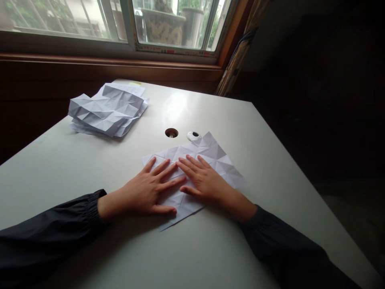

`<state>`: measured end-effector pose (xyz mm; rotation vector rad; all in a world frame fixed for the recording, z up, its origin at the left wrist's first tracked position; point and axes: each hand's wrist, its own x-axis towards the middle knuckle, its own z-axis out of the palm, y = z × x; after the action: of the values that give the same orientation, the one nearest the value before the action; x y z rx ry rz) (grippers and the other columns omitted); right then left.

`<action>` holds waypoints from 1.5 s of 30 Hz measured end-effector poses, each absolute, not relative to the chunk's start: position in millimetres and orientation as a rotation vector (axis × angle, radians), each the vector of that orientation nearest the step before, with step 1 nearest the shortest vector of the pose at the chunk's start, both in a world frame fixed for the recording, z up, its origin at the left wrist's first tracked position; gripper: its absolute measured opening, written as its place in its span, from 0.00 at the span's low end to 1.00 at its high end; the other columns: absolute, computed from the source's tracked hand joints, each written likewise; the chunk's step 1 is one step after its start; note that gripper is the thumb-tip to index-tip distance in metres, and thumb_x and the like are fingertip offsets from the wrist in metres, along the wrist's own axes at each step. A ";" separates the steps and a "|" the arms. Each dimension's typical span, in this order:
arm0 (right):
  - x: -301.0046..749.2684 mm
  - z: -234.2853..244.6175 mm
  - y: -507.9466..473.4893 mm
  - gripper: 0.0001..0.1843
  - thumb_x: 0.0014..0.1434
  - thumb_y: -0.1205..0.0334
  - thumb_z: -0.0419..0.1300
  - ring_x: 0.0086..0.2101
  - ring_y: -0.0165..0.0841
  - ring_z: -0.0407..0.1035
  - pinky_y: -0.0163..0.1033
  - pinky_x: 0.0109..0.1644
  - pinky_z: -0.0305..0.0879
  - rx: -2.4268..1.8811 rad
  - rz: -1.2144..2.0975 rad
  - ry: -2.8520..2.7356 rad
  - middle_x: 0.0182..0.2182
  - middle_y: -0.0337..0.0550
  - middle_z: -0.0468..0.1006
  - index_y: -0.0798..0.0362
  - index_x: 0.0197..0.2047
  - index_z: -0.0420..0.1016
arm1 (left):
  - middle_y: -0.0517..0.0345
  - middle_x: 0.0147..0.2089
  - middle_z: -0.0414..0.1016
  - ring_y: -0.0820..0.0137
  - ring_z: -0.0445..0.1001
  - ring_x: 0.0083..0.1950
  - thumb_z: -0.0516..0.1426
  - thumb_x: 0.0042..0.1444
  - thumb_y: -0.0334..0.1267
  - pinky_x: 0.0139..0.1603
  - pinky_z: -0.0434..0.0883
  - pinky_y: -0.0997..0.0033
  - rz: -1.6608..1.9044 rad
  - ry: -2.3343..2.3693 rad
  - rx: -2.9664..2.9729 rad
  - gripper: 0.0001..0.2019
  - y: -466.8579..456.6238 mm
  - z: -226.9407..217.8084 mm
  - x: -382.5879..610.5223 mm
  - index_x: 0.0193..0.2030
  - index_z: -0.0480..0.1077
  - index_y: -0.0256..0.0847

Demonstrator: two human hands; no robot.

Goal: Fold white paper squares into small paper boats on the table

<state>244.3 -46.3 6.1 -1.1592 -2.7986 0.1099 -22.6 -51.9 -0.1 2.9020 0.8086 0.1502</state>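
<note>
A creased sheet of white paper lies on the white table, its right part rising in folded ridges. My left hand rests flat over the sheet's left side, fingers spread and palm down. On the middle of the same sheet lies my right hand, also palm down with the fingers stretched out. The fingertips of both hands come close together near the sheet's centre. Neither hand grips anything. Parts of the paper are hidden under the palms.
A stack of crumpled, creased papers sits at the table's back left. Beyond my hands are a round hole in the tabletop and a loose round cover. A window and a tied curtain stand behind.
</note>
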 end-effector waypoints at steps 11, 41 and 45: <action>287.7 -5.6 -20.7 0.41 0.70 0.34 0.43 0.73 0.50 0.43 0.62 0.74 0.41 -1.559 0.010 -2.684 0.75 0.50 0.49 0.48 0.77 0.49 | 0.50 0.81 0.39 0.42 0.44 0.79 0.47 0.63 0.70 0.75 0.38 0.36 0.112 0.802 2.889 0.42 -51.7 4.2 -23.0 0.79 0.43 0.56; 318.1 -11.2 -13.9 0.34 0.71 0.38 0.47 0.72 0.51 0.49 0.63 0.72 0.50 -1.555 -0.031 -2.661 0.74 0.46 0.53 0.40 0.75 0.55 | 0.51 0.81 0.40 0.41 0.45 0.79 0.48 0.62 0.70 0.75 0.41 0.35 0.130 0.814 2.893 0.42 -51.3 2.5 -24.0 0.78 0.45 0.56; 333.9 -14.0 -4.4 0.33 0.72 0.43 0.47 0.70 0.53 0.54 0.65 0.70 0.52 -1.696 -0.217 -2.472 0.71 0.55 0.61 0.51 0.72 0.61 | 0.51 0.81 0.39 0.42 0.44 0.79 0.48 0.63 0.70 0.75 0.40 0.35 0.119 0.820 2.894 0.42 -51.4 3.0 -23.8 0.78 0.45 0.57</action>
<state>333.9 -4.4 -14.0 -1.6961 -2.4717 -0.2172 -23.8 -51.4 3.0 2.8937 0.8203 0.1191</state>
